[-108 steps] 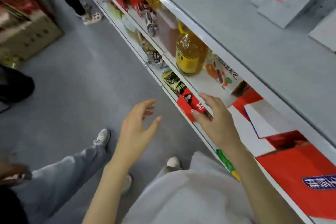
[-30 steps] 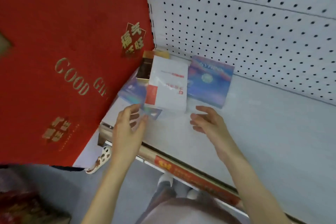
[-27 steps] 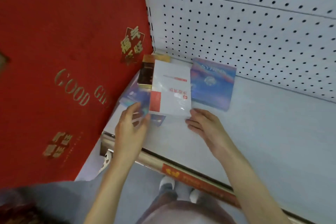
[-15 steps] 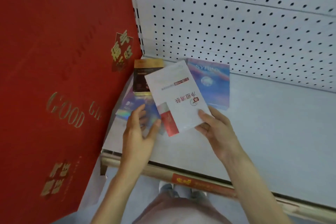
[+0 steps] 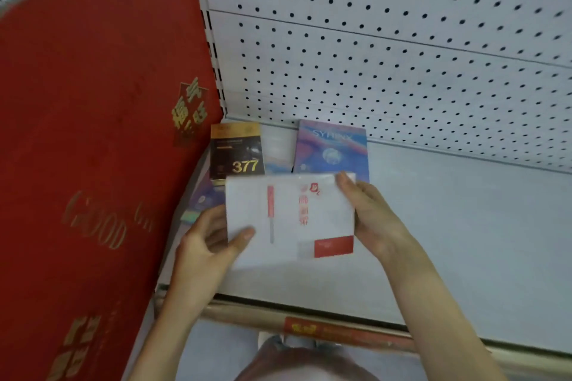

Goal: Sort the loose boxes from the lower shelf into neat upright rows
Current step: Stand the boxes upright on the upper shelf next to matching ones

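Watching the feed, I saw the white box [image 5: 291,219] go from a tilted hold in the right hand [image 5: 371,219] alone to squared between both hands. The left hand [image 5: 210,247] pinched its left edge, thumb on the face, and the right curled round the right edge. It hung over the near shelf [image 5: 464,210], print sideways. I judged it ready to be stood beside the 377 box [image 5: 236,151] and blue box [image 5: 332,148] at the far left.

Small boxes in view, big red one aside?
4: white box between left hand and right hand; black box back left; blue box against back wall; shiny box lying left. More possibly hidden.
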